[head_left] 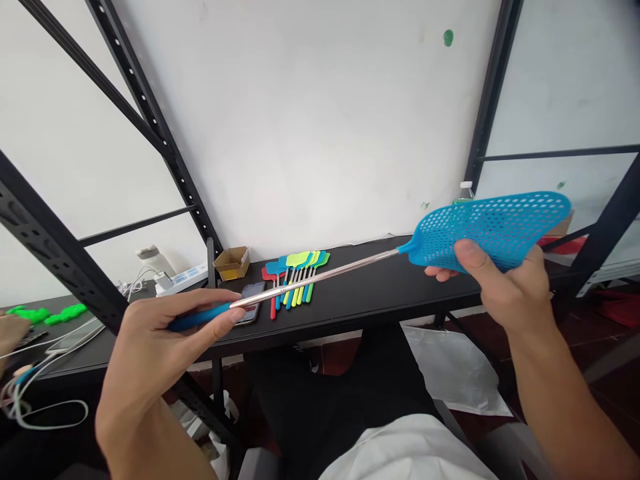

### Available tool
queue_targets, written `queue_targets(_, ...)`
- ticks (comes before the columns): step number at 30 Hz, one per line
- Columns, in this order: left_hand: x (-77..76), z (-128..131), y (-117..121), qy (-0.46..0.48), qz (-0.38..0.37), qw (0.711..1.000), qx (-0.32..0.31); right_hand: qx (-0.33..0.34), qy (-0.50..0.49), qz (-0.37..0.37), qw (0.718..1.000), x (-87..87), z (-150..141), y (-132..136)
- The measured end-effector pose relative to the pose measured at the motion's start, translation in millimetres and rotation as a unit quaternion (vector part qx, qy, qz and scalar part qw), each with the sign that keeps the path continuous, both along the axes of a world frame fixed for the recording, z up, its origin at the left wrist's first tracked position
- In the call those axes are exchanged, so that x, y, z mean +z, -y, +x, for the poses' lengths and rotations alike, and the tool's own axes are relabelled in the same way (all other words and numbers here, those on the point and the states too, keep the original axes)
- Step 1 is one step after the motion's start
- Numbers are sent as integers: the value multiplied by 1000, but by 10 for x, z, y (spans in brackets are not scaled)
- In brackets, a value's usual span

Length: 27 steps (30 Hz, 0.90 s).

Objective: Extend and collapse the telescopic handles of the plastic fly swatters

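Between my two hands a blue fly swatter (493, 220) is held up above the black table, its metal shaft slanting up to the right. My left hand (165, 340) is closed on the blue handle at the shaft's lower end, with thumb and fingers pinching it. At the other end my right hand (505, 287) grips the perforated paddle along its lower edge, thumb in front and fingertips behind; the paddle looks bent. On the table under the shaft lies a row of several swatters (296, 277) in red, blue, yellow and green.
A phone (250, 297) lies beside the row, with a small cardboard box (232, 263) behind it. A power strip (187, 279) sits to the left. Behind the paddle stands a bottle (465, 191). Black metal posts (165, 147) frame the table. Another person's hand (11, 333) shows at far left.
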State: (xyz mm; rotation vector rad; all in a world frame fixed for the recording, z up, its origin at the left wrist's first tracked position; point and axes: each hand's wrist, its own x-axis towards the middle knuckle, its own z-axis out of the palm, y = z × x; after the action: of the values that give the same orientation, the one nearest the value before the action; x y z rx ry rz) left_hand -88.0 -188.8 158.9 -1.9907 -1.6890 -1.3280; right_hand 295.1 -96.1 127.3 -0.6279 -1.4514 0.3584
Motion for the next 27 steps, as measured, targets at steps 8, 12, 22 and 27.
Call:
queue_targets(8,3,222,-26,-41,-10,999,-15,-260,13,88,961,1,-26,-66)
queue_targets(12,6,313,-38,-82,-24,996,-16,-308,36,106,945,13,-28,-131)
queue_targets(22,-19,562,-208,-137,-65,988,37,-317,113,83,938,-143,-39,-420)
queue_targets(27,-62,595,-263,-147,-37,984,91,-302,149,74,939,-254,-117,-465)
